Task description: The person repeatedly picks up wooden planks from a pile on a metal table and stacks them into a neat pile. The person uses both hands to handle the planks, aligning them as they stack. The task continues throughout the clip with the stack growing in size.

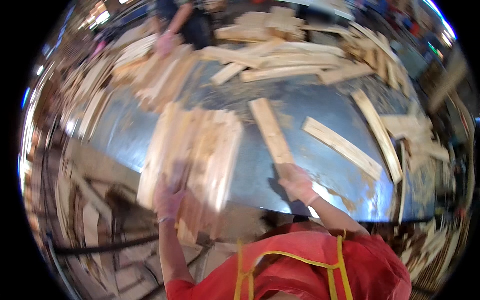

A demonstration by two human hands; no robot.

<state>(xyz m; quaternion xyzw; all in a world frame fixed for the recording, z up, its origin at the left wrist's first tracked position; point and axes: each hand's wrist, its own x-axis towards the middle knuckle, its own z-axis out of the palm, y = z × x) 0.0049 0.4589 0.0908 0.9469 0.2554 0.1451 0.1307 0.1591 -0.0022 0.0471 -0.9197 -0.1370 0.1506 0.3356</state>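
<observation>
The metal table [325, 102] spans the scene, with wood dust scattered on its surface. Across its far side lies a pile of boards [290, 61], stacked at mixed angles. At near left, a row of boards [207, 142] lies side by side, its near ends projecting past the table's near edge. At far left, a co-worker [195, 27] stands with one hand [164, 44] at a further group of boards [167, 77]; blur prevents confirming contact. On the right, a long board [378, 135] and a shorter board [342, 148] lie slanted, apart from each other.

The single board [270, 129] is at the near middle, just right of the row, pointing away. The right hand [297, 182] is closed around its near portion, a short end showing beyond. The left hand [169, 197] is at the row's near left part; blurred, so its finger grip cannot be determined.
</observation>
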